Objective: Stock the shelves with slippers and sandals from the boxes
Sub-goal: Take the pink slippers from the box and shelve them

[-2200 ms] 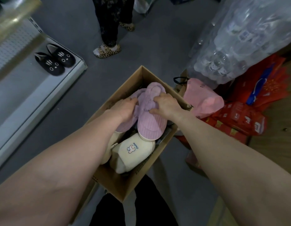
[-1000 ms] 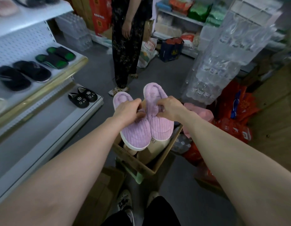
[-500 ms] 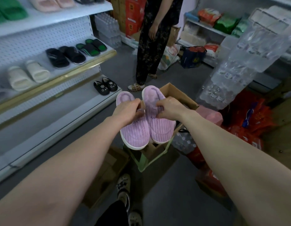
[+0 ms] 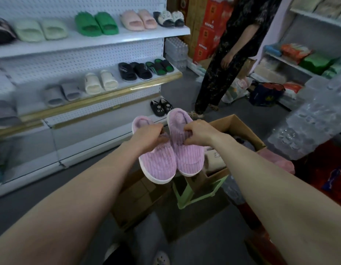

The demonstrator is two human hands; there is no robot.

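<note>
I hold a pair of pink ribbed slippers in the air above the open cardboard box point(image 4: 238, 124). My left hand point(image 4: 149, 137) grips the left slipper point(image 4: 158, 165) at its opening. My right hand point(image 4: 199, 133) grips the right slipper point(image 4: 186, 155) the same way. Their toes point down toward me. More slippers, one cream-coloured point(image 4: 213, 159), lie in the box. The white shelves point(image 4: 100, 40) at left carry several pairs. A black cat-face pair point(image 4: 161, 109) sits on the bottom shelf.
A person in dark patterned clothes point(image 4: 223, 60) stands in the aisle behind the box. The box rests on a green stool point(image 4: 196, 194). A flattened carton point(image 4: 141, 196) lies on the floor below. Wrapped water bottles point(image 4: 314, 119) and red packs point(image 4: 328, 169) crowd the right side.
Both hands lifted the pink pair out of the box and hold it up. My view swung up and left, bringing the upper shelves into sight.
</note>
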